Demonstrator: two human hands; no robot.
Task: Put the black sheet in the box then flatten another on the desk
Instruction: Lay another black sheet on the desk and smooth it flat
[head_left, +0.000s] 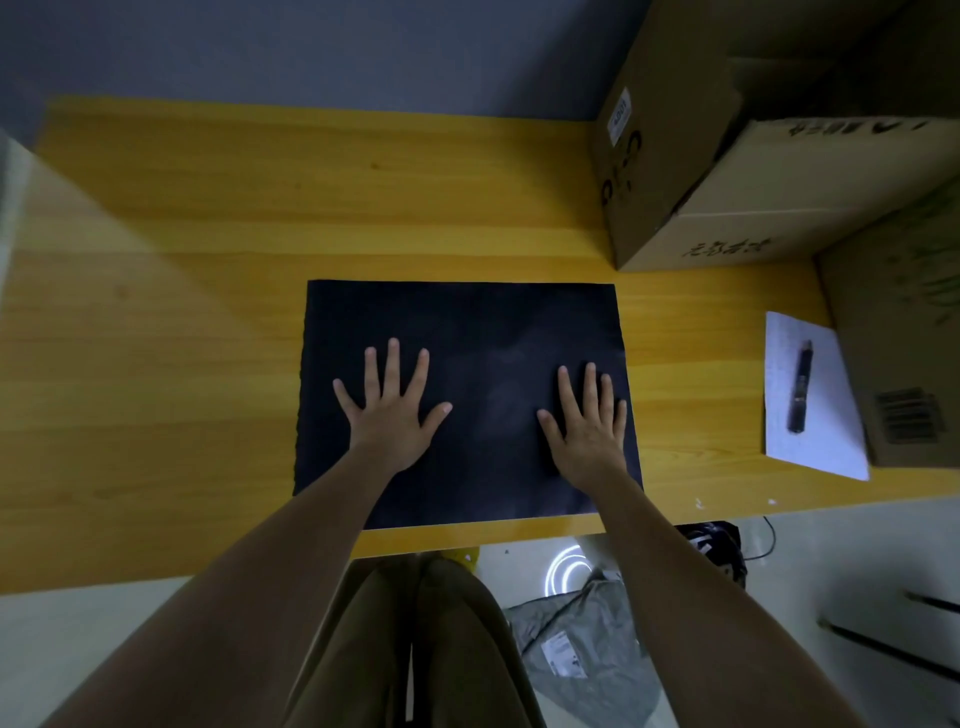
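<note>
A black sheet (467, 332) lies spread flat on the wooden desk (208, 260), near its front edge. My left hand (389, 410) rests palm down on the sheet's left half, fingers spread. My right hand (587, 426) presses palm down on the right half, close to the sheet's right edge, fingers also spread. Neither hand holds anything. An open cardboard box (670, 119) stands at the back right of the desk.
More cardboard boxes (795, 197) crowd the right side. In front of them lies a white pad (810, 400) with a dark pen (800, 387) on it. Below the desk edge are my legs, a grey plastic bag (576, 639) and cables on the floor.
</note>
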